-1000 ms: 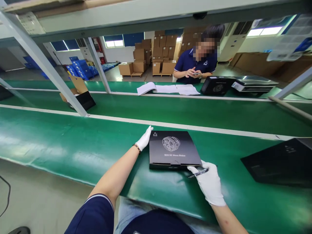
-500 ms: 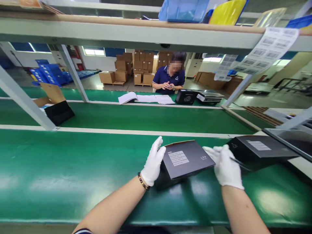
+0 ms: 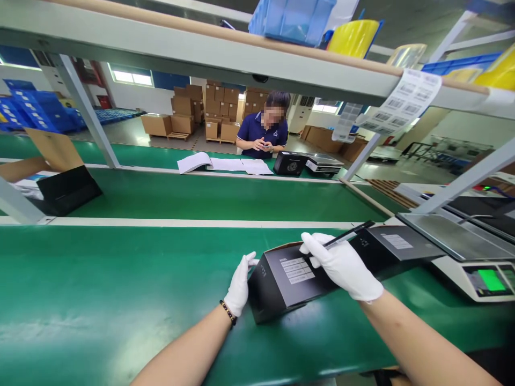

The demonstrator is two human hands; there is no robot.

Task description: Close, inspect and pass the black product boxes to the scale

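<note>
Black box (image 3: pixel 279 292) sits on the green table (image 3: pixel 120 279), looks shut already, our left hand (image 3: pixel 238 287) at its end, fingers extended, our right hand (image 3: pixel 346 268) pinching a pen (image 3: pixel 349 234); whether marks on the label (image 3: pixel 296 272) are done or left, we can't tell.

a black box (image 3: pixel 281 292), pale label panel (image 3: pixel 298 272) uppermost, sits on the green table (image 3: pixel 120 284); a dark pen (image 3: pixel 352 235) slants in my right fingers (image 3: pixel 316 247).

left fingers (image 3: pixel 244 265): extended forward | right fingers (image 3: pixel 314 246): curled, pointing leftward | forearms (image 3: pixel 187 343): angled inward
</note>
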